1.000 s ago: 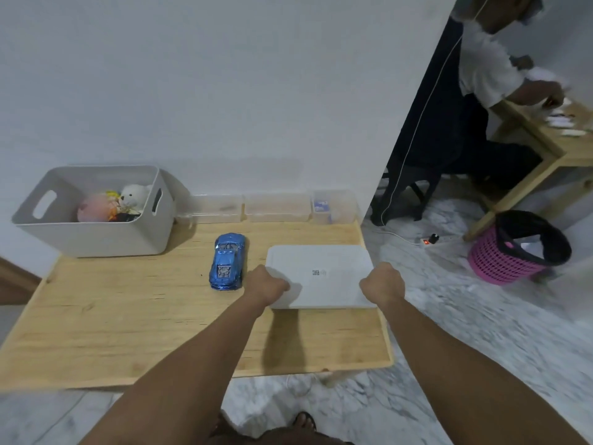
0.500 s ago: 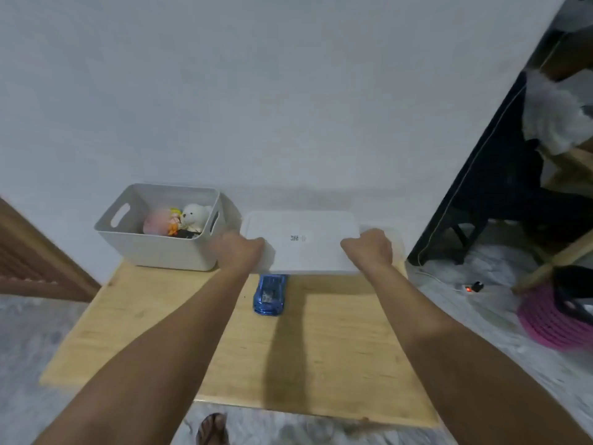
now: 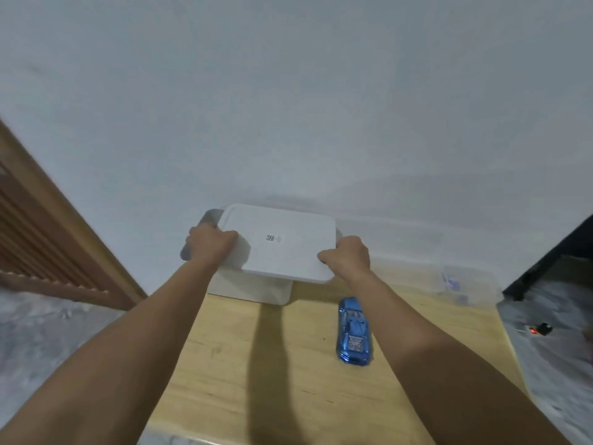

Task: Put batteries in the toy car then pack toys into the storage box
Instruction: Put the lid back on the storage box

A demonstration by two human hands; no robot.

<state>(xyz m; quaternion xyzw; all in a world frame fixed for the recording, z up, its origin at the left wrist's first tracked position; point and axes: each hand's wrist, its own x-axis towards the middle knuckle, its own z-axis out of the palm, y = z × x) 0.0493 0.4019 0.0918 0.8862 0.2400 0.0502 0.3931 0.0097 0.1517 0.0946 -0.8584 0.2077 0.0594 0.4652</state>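
Head view shows the car lying on the table at about 4 o'clock from the frame's centre, just inside the right forearm and touching neither hand. Its long axis runs from 12 to 6 o'clock, almost straight away from the person; blur hides which end is the nose, so I cannot tell which way it faces. It sits roof up on its wheels.

At 11 o'clock from the car stands the box, against the wall at the table's far edge. A white lid is held over it, tilted and skewed so that its right end overhangs the box toward 3 o'clock; it is not seated. The left hand grips the lid's left edge with curled fingers, and the right hand grips its right near corner the same way.

Judging progress: the car is out of the box, and nothing here shows whether batteries are in it. The lid hides the box's inside, so any toys packed there cannot be seen. With the car outside, packing looks unfinished, and closing the box now would seem early.

Clear bins line the wall at 2 o'clock from the car.
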